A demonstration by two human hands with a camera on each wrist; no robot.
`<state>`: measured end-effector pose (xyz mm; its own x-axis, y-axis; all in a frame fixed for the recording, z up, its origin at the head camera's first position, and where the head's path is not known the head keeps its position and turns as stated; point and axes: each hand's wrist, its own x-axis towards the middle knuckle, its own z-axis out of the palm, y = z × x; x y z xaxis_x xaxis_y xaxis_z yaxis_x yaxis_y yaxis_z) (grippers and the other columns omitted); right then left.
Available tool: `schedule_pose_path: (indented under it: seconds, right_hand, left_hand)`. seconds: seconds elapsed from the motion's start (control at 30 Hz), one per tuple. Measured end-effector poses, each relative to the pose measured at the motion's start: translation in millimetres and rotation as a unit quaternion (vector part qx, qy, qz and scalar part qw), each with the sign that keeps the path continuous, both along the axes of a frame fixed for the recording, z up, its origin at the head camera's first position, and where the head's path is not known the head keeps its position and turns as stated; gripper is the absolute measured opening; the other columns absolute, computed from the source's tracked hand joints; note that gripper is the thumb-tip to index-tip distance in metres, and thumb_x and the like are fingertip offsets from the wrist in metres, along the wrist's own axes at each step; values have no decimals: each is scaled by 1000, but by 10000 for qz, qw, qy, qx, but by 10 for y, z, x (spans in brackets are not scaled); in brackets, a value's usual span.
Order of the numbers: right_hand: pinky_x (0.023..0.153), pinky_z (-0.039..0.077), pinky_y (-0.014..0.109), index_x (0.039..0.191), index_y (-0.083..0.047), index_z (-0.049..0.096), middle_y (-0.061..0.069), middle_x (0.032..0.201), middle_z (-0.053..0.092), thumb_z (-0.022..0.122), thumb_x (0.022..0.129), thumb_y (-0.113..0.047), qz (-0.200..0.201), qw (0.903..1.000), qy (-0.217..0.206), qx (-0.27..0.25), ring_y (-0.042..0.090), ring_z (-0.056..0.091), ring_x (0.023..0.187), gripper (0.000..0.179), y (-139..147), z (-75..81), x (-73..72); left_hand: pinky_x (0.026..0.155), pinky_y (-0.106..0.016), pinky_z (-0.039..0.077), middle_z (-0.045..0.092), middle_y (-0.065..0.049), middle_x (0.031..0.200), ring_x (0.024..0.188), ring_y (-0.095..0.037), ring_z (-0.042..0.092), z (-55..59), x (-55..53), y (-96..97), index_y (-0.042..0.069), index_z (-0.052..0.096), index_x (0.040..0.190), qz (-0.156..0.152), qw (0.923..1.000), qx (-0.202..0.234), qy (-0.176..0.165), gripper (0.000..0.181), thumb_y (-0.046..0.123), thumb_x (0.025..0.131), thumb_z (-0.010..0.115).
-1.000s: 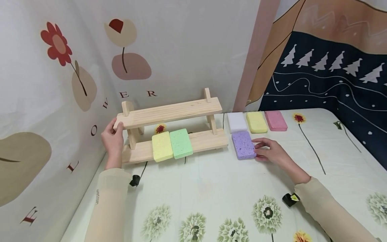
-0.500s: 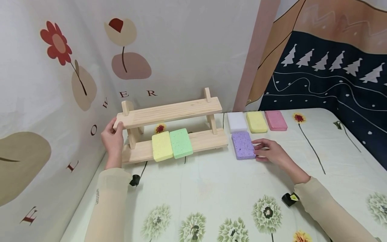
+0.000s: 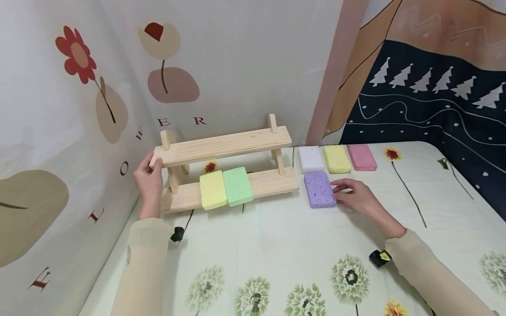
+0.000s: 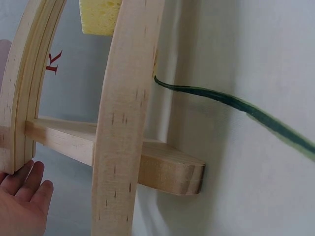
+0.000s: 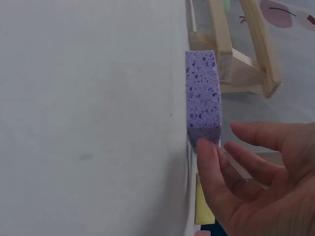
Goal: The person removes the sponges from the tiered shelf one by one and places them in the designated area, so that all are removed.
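Surroundings: on the flower-printed table [image 3: 269, 239] we count a white sponge [image 3: 311, 159], a rear yellow sponge [image 3: 337, 159] and a pink sponge [image 3: 362, 157], in a row toward the back. A printed curtain [image 3: 245, 57] hangs behind.

Purple sponge [image 3: 319, 189]: one, pitted, lying on the table just in front of the white sponge, right of the rack and apart from it.

Holder: one two-tier wooden rack [image 3: 229, 145]; on its lower shelf [image 3: 272, 181] we find a front yellow sponge [image 3: 213, 189] and a green sponge [image 3: 237, 186] side by side, both reaching past the front edge.

Left grip [image 3: 150, 182]: closed, pinching the left end of the upper shelf.

Right grip [image 3: 357, 198]: digits parted, holding nothing; we see one tip touching the purple sponge's right end.
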<state>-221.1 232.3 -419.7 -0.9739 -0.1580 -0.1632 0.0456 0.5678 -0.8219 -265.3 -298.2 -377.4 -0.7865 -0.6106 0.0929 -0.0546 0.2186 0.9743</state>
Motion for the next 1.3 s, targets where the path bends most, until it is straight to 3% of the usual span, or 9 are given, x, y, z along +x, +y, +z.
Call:
schedule_pose_path:
  seconds: [0.2,0.43,0.73,0.93,1.3]
  right_hand:
    - [79,61,28,137,8,52,32,126,59,60,97,-8,29,9996,287,-68,31,68,102,43,-10,72,-20]
    - [78,52,15,135,9,54,31,124,63,63,97,-10,194,9972,714,-114,38,63,110,44,-107,173,-51]
    - [83,53,18,137,4,55,27,125,64,61,98,-13,317,9971,630,-300,36,61,113,42,-334,232,-98]
    - [89,57,28,136,5,56,26,123,65,61,98,-11,411,9959,704,-381,36,62,113,42,-510,270,-135]
    - [83,62,34,134,8,54,29,120,64,63,96,-8,814,9887,522,-1148,27,69,99,42,-788,274,-183]
  left_hand:
    - [112,-25,44,52,-5,151,132,-13,54,-9,-12,-4,18,52,146,4,10000,-46,-10,48,33,100,57]
    - [111,-25,44,53,-6,150,130,-12,55,-24,-20,-19,18,53,146,21,10000,-61,29,48,33,100,57]
    - [111,-24,45,53,-6,150,130,-12,56,-27,-25,-22,19,53,146,19,10000,-71,25,48,33,100,58]
    - [110,-24,46,54,-7,149,129,-12,57,-19,-21,-6,17,53,145,23,9999,-87,78,48,32,100,58]
    - [111,-24,45,53,-6,149,131,-12,56,-14,-7,0,18,52,146,19,10000,-82,45,48,32,100,57]
